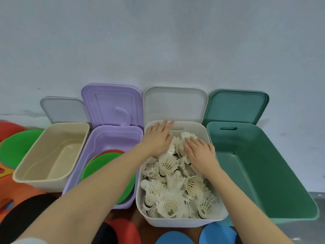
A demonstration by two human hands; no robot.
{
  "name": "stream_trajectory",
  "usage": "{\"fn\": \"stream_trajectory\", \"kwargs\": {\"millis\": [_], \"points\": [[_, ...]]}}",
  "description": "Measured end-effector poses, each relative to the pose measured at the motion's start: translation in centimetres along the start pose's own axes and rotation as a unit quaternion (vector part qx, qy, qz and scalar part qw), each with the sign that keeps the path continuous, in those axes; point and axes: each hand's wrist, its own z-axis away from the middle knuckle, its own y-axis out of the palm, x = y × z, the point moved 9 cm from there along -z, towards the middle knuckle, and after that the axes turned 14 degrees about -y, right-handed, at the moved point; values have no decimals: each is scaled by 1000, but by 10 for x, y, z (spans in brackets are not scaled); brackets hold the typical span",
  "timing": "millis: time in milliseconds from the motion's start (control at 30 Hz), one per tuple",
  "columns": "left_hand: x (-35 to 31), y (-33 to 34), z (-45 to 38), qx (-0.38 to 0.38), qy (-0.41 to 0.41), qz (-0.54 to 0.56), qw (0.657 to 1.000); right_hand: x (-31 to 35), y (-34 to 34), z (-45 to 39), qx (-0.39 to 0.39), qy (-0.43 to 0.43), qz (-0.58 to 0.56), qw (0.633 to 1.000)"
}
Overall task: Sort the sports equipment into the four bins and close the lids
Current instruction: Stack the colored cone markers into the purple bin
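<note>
Left hand (157, 138) and right hand (200, 152), fingers flat and spread, press on white feathered shuttlecocks (173, 187) heaped in the white bin (175, 221). Four bins stand lids-up against a pale wall (158, 41): beige bin (51, 155), purple bin (109, 136) holding flat discs (103, 164), white, green bin (260, 173).

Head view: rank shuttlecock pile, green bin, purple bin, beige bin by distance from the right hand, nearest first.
1. shuttlecock pile, in the white bin, under the right hand.
2. green bin, just to its right.
3. purple bin, left of the white one.
4. beige bin, far left.
</note>
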Motion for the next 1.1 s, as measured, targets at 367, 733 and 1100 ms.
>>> {"fn": "stream_trajectory", "kwargs": {"millis": [367,733,1100], "points": [[45,-74,111,-132,-15,0,991,81,-39,32,-127,-62,-30,989],[181,-73,215,-116,-63,10,991,228,-1,56,-167,-164,-113,966],[377,-51,320,-117,-129,42,984,394,93,65,-149,-139,-194,960]]}}
